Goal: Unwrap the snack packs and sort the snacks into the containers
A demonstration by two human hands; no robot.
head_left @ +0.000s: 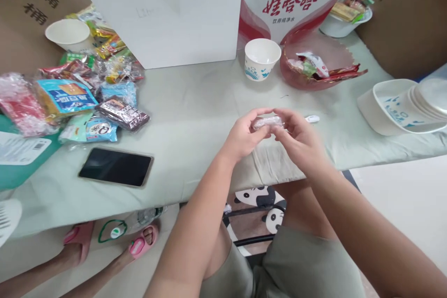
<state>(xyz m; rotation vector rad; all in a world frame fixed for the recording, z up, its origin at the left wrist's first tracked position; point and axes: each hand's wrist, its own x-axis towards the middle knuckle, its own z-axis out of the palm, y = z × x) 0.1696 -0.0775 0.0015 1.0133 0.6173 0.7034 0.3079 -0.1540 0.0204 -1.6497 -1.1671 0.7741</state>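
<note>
Between my two hands, over the front part of the table, is a small clear-wrapped packet (264,122) with something pale inside. My left hand (243,134) grips its left end, thumb below and fingers above. On the other end, my right hand (295,136) pinches it in the same way. What exactly is in the wrapper cannot be made out. A small white object (312,118) lies on the cloth just right of my right hand. Beyond my hands stands a white paper cup (262,60), beside a pink translucent bowl (296,74) of wrapped snacks.
Several packaged snacks (66,95) are heaped at the left, near a black phone (116,166) and another paper cup (68,35). White boxes (157,14) line the back. At right sits a white tub (375,107) with stacked cups. Another person's feet (143,242) show below the table.
</note>
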